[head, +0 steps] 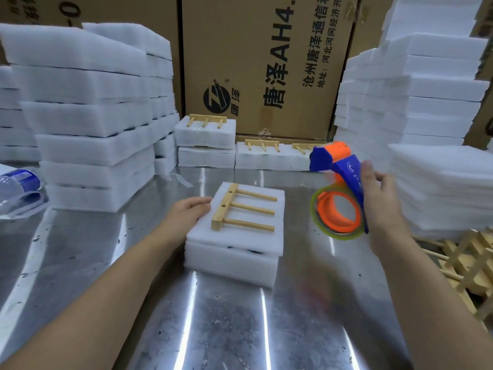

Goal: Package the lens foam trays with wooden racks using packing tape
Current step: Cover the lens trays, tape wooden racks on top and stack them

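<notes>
A stack of two white foam trays (234, 252) lies in the middle of the metal table (226, 329). On top of it rests a wooden rack (241, 208) with three pegs pointing right. My left hand (188, 210) presses its straight fingers against the left edge of the top tray, beside the rack's bar. My right hand (380, 201) grips a blue and orange tape dispenser (338, 190) with a roll of clear tape, held in the air to the right of the trays.
Tall stacks of foam trays (88, 124) stand at the left and others (416, 102) at the right. Taped tray-and-rack packs (205, 137) sit at the back before a cardboard box (266, 62). Loose wooden racks (464, 260) lie at the right edge. A water bottle (16, 182) lies far left.
</notes>
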